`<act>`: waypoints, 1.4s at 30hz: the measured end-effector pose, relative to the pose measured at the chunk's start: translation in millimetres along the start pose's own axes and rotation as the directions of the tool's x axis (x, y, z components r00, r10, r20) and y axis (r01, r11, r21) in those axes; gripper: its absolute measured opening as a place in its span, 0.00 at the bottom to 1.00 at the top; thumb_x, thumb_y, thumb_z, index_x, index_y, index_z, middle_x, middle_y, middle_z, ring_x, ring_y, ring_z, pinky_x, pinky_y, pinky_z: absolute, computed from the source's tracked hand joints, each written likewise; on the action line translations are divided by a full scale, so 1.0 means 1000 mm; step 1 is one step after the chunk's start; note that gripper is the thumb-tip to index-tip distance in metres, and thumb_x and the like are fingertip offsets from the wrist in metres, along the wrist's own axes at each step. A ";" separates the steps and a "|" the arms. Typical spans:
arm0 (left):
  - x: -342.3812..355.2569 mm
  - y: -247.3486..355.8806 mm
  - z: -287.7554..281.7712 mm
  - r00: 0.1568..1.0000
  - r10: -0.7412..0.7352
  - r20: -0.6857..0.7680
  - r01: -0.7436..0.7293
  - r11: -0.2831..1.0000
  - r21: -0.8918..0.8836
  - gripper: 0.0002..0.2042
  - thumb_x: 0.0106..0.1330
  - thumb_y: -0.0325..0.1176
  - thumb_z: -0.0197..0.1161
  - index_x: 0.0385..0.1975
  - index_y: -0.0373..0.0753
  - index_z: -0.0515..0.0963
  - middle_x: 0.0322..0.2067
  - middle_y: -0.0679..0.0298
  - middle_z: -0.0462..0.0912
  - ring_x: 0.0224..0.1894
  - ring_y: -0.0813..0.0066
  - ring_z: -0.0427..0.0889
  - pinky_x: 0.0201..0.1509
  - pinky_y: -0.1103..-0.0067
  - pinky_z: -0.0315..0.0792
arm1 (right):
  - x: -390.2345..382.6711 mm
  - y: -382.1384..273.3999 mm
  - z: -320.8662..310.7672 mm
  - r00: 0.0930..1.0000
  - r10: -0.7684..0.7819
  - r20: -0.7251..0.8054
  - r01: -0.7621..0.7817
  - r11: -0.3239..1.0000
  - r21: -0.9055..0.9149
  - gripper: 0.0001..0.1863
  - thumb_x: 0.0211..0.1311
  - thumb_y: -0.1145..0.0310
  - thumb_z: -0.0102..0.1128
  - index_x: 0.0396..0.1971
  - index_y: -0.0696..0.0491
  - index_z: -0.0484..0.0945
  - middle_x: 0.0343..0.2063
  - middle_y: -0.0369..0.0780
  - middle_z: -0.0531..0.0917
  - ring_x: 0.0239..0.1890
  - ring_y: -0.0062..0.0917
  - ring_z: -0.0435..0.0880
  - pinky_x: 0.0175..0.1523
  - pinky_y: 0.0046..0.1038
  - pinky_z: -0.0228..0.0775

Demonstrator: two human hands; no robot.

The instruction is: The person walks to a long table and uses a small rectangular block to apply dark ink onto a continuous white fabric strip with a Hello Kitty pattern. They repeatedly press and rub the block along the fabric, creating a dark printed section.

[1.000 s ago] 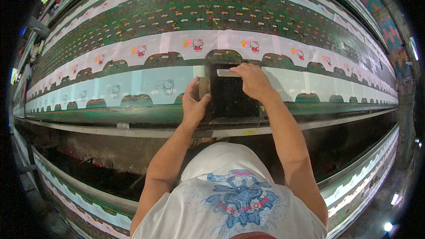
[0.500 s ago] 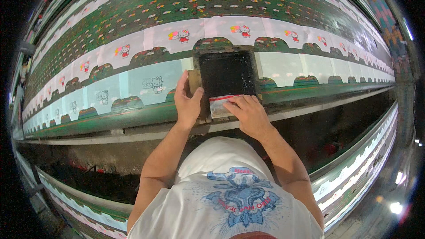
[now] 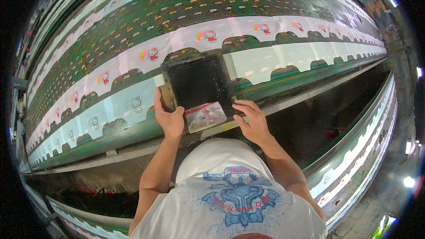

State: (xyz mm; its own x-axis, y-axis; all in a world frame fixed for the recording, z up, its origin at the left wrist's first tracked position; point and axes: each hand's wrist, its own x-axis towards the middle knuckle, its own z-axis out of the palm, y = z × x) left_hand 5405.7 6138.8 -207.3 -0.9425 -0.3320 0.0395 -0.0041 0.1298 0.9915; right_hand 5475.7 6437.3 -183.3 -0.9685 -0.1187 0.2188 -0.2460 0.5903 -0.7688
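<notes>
A dark rectangular printing screen (image 3: 197, 79) lies across the near strip of pale cut pieces (image 3: 119, 101), some bearing outlined cartoon cats. My left hand (image 3: 168, 121) grips the screen's left side, thumb near its lower corner. A pale scraper (image 3: 206, 116) with red smears rests along the screen's near end, out of both hands. My right hand (image 3: 252, 121) is at the screen's lower right corner, fingers apart and curved, their tips at the edge. The surface under the screen is hidden.
Behind lies a pink strip (image 3: 190, 35) printed with coloured cats, then a speckled green table band (image 3: 155, 13) and further strips. A pale rail (image 3: 84, 164) runs along the near edge, above a dark gap. Another long table (image 3: 354, 159) stands at lower right; lamps (image 3: 409, 181) glow beside it.
My right hand has let go of the scraper, which came down to the screen's near end, and has moved to the right corner. The screen appears further left as the view has turned.
</notes>
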 end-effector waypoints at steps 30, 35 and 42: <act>-0.056 0.003 0.251 0.999 -0.015 -0.040 0.010 0.992 -0.122 0.50 0.53 0.11 0.67 0.85 0.29 0.65 0.73 0.52 0.79 0.73 0.64 0.81 0.79 0.71 0.72 | 0.052 0.113 -0.185 0.795 -0.419 0.438 0.532 0.829 -0.173 0.23 0.65 0.71 0.76 0.60 0.54 0.87 0.64 0.44 0.84 0.69 0.46 0.82 0.72 0.50 0.77; -0.055 0.007 0.251 0.999 -0.049 0.017 0.052 0.984 -0.172 0.45 0.61 0.15 0.70 0.84 0.27 0.64 0.76 0.46 0.76 0.79 0.60 0.76 0.84 0.68 0.67 | 0.075 0.117 -0.180 0.736 -0.382 0.559 0.579 0.783 -0.226 0.21 0.68 0.73 0.66 0.60 0.57 0.86 0.58 0.45 0.87 0.62 0.44 0.85 0.67 0.47 0.79; -0.049 0.007 0.238 0.992 -0.103 0.068 0.119 0.945 -0.303 0.38 0.74 0.17 0.68 0.85 0.29 0.63 0.79 0.45 0.73 0.81 0.58 0.73 0.84 0.66 0.67 | 0.155 0.125 -0.185 0.760 -0.258 0.597 0.459 0.863 -0.212 0.19 0.68 0.78 0.66 0.58 0.58 0.87 0.53 0.49 0.89 0.60 0.50 0.86 0.68 0.49 0.78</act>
State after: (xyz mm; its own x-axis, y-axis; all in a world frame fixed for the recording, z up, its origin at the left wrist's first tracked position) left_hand 5372.1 6378.5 -232.0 -0.9576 -0.2792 -0.0716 -0.0150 -0.2000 0.9797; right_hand 5301.4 6640.3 -134.3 -0.6952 -0.7188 0.0058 -0.6487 0.6240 -0.4358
